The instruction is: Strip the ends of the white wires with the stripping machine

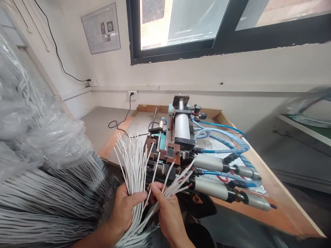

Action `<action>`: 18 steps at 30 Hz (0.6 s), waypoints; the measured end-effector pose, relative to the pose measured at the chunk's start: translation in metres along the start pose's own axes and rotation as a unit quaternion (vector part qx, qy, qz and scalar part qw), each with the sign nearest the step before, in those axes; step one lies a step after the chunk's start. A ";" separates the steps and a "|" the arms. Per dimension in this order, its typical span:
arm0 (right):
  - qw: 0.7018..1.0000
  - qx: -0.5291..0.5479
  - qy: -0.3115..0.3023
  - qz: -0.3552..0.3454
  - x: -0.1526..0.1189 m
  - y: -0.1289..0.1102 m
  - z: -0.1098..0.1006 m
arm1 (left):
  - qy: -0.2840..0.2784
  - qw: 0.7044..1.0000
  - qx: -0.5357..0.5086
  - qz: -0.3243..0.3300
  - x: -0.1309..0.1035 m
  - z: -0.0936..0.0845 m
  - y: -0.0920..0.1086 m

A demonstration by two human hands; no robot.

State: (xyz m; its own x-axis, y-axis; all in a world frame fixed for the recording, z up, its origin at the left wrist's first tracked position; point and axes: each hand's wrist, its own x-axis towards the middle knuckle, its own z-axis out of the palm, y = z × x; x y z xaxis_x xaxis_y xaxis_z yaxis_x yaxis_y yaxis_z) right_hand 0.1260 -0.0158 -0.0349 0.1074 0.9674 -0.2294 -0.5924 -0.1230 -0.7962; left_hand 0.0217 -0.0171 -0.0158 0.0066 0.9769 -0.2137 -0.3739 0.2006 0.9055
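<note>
My left hand (124,206) is closed around a thick bundle of white cables (133,165), their ends fanning upward. A smaller bunch of white cables (178,182) leans to the right in my right hand (168,210), whose thumb and fingers pinch them. Reddish tips show on a few cables of that right bunch. Between the two bunches, one cable stands by my right fingertips. Just beyond the cable ends sits a pneumatic machine (181,125) with silver cylinders, brown metal blocks and blue air hoses (227,136).
Large bundles of grey cables (46,199), partly wrapped in clear plastic (38,131), are piled at my left. The machine stands on a wooden-edged bench (289,213). A black cord runs to a wall socket (132,95). A shelf (307,129) stands at the right.
</note>
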 end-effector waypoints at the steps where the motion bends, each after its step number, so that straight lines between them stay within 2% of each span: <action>1: 1.000 -0.003 0.003 -0.005 0.000 0.001 -0.001 | -0.001 1.000 -0.002 0.001 0.000 0.000 0.000; 7: 1.000 0.013 0.021 0.002 0.006 0.002 -0.006 | 0.046 0.999 0.006 -0.023 0.005 -0.003 0.001; 13: 0.999 0.031 0.029 0.008 0.010 -0.003 -0.003 | 0.048 0.999 0.016 -0.018 0.006 0.000 0.004; 15: 0.999 0.045 0.006 0.029 0.009 -0.005 0.000 | 0.044 0.999 0.015 -0.018 0.005 0.000 0.003; 18: 0.993 0.060 -0.062 0.085 0.007 -0.008 0.006 | 0.033 0.999 0.020 -0.018 0.004 -0.001 0.000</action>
State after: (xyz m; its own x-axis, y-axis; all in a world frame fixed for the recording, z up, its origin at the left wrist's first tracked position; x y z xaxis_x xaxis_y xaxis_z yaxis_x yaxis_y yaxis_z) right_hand 0.1271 -0.0072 -0.0266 -0.0969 0.9558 -0.2777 -0.6852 -0.2664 -0.6778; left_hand 0.0213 -0.0135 -0.0170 -0.0416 0.9621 -0.2695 -0.3380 0.2402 0.9100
